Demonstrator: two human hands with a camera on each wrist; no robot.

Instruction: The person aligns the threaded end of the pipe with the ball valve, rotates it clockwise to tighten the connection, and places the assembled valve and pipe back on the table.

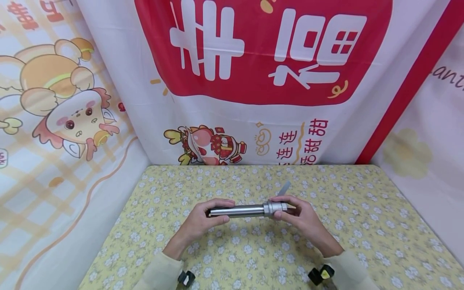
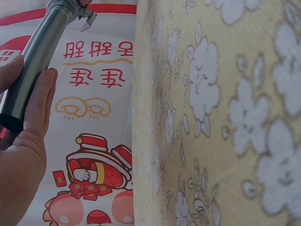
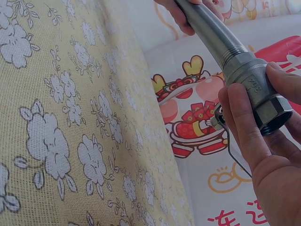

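Note:
A straight steel pipe (image 1: 239, 211) is held level above the table, joined at its right end to a ball valve (image 1: 274, 208). Some thread shows where the two meet in the right wrist view. My left hand (image 1: 204, 217) grips the pipe's free end between thumb and fingers. Around the valve body (image 3: 251, 84) curl the fingers and thumb of my right hand (image 1: 299, 215). The valve's lever handle (image 1: 284, 188) points away toward the back. In the left wrist view the pipe (image 2: 35, 66) slants up from the left hand (image 2: 28, 146) to the valve.
A yellow flowered cloth covers the table (image 1: 250, 257). Printed fabric walls stand close around it: a back one (image 1: 250, 117) with a red panel, one on the left (image 1: 72, 181) and one on the right (image 1: 427, 193). Both sleeves carry small black devices (image 1: 320, 274).

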